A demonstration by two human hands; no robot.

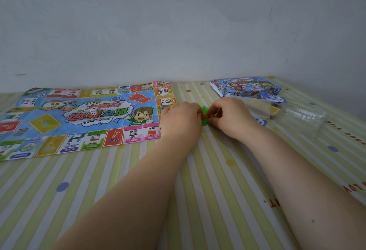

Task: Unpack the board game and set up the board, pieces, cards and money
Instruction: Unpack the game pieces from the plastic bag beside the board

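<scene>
Your left hand point(181, 119) and right hand point(227, 115) both pinch the green and red pieces point(205, 116), just right of the unfolded board point(79, 119). Pull them apart slowly, low over the bench point(198, 190), so that none scatters.

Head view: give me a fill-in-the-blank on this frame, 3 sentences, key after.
1. The white die lies on the ____.
2. The box lies to the ____ of the board.
3. The left hand and right hand both hold small ____ plastic pieces.

Missing: board; right; green
</scene>
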